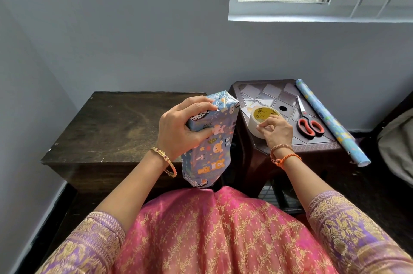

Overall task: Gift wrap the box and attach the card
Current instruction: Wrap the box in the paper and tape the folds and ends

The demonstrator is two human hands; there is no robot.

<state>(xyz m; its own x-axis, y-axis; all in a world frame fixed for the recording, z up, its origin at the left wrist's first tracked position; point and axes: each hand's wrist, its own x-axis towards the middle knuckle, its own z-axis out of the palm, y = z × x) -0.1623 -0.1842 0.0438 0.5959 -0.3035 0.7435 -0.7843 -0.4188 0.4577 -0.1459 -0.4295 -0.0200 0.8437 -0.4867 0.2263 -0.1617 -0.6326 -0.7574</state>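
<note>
The wrapped box [207, 141] is held upright in the left hand [181, 126], between the dark wooden surface [111, 121] and the brown plastic stool [290, 103]. Its long axis runs from the lap up and away, tilted slightly right, and its lower end is just above the pink garment. The left hand is closed around the upper part, the thumb on the near printed face and the fingers curled over the far edge beside the folded top end. The right hand [276, 130] is laid on the roll of tape [261, 120], which stands on the stool just right of the box; the fingertips are pinched narrowly at the roll's near rim, seemingly to find or lift the tape's free end, though no loose strip can be made out. The tape thus lies to the right of the box's top, close to the fold it would probably be used on, with the right hand nearer. The red-handled scissors [309, 125] and the roll of wrapping paper [330, 121] are set further right. A pale slip [249, 109] is partly hidden behind the tape; whether it is the card cannot be told. The far side of the box and any seams already taped are hidden.
</note>
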